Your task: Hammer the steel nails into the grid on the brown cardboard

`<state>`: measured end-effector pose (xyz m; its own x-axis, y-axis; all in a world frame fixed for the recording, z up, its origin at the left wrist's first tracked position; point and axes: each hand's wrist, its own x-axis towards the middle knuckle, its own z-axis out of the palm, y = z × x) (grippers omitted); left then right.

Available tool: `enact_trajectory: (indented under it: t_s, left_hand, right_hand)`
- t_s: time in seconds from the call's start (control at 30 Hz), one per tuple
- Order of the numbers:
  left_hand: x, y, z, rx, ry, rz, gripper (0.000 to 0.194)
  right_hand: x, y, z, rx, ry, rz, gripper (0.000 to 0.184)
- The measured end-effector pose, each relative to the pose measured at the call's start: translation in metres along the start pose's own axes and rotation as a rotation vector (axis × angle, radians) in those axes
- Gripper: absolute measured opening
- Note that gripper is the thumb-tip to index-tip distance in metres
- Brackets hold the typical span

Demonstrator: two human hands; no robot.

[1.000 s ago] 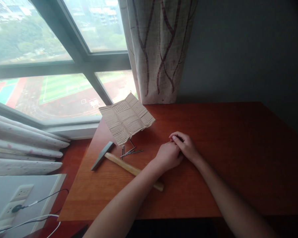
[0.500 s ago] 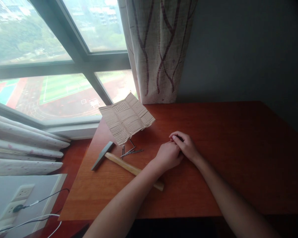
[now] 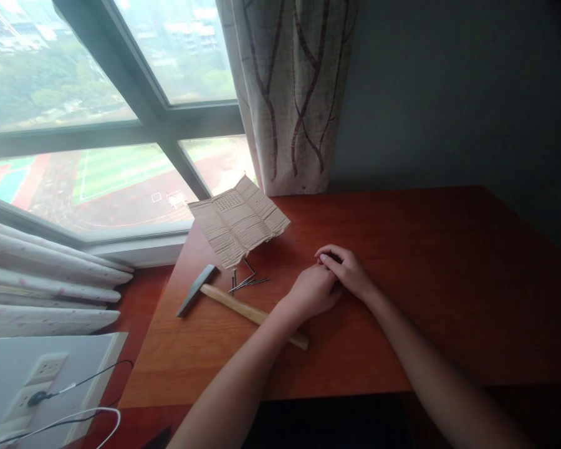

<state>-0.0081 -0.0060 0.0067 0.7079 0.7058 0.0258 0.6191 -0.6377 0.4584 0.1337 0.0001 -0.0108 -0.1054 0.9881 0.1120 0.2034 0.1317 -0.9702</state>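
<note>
Above the table's middle, my two hands are clasped together. My left hand (image 3: 314, 289) is curled closed, and most of its fingers are hidden. Over its fingertips lies my right hand (image 3: 348, 269), bent round them with the thumb on top. Whether anything small is inside the clasp is hidden. Under my left forearm a hammer (image 3: 236, 305) lies on the table, with a grey metal head and a wooden handle. Several nails (image 3: 249, 284) lie in a loose pile beyond the hammer. Behind them a creased cardboard piece (image 3: 247, 218) stands tilted, with rows of small holes near its far edge.
The reddish-brown wooden table (image 3: 421, 249) reaches to the wall (image 3: 430, 93) on the right. A patterned curtain (image 3: 294, 93) hangs at its back edge, beside a window (image 3: 156, 118). At lower left are a wall socket (image 3: 49, 368) and cables (image 3: 98, 410).
The view has shifted slightly. My clasped hands hold the same pose, and the hammer, nails and cardboard have not moved on the table.
</note>
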Motion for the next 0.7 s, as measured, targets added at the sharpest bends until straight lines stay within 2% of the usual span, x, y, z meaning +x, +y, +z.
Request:
enact_trajectory:
  t_s: [0.13, 0.2, 0.27, 0.33, 0.43, 0.47, 0.53, 0.57, 0.7]
  left_hand:
    - [-0.024, -0.002, -0.021, -0.168, 0.067, 0.045, 0.018]
    - [-0.046, -0.007, -0.035, -0.314, 0.167, 0.028, 0.02]
    - [-0.073, -0.017, -0.048, -0.431, 0.305, -0.072, 0.018]
    - [-0.1, -0.035, -0.063, -0.495, 0.561, -0.267, 0.014]
    - [-0.127, -0.071, -0.085, -0.521, 1.081, -0.552, 0.015]
    - [-0.132, -0.083, -0.092, -0.52, 1.178, -0.608, 0.014]
    - [-0.134, -0.104, -0.104, -0.571, 1.233, -0.657, 0.015]
    - [-0.132, -0.114, -0.109, -0.589, 1.218, -0.671, 0.017]
    - [-0.116, -0.142, -0.12, -0.634, 1.06, -0.759, 0.043]
  right_hand:
    - [-0.002, 0.001, 0.004, 0.057, -0.045, 0.034, 0.017]
    - [-0.001, 0.002, 0.008, 0.078, -0.046, 0.051, 0.02]
    - [0.001, 0.001, 0.01, 0.103, -0.054, 0.078, 0.024]
    - [0.007, -0.004, 0.01, 0.17, -0.047, 0.124, 0.029]
    - [0.021, -0.016, 0.01, 0.311, -0.001, 0.169, 0.035]
    - [0.026, -0.02, 0.012, 0.341, 0.013, 0.165, 0.036]
    - [0.036, -0.027, 0.018, 0.359, 0.033, 0.147, 0.037]
    - [0.039, -0.03, 0.023, 0.336, 0.041, 0.135, 0.037]
    - [0.05, -0.036, 0.046, 0.142, 0.078, 0.021, 0.033]
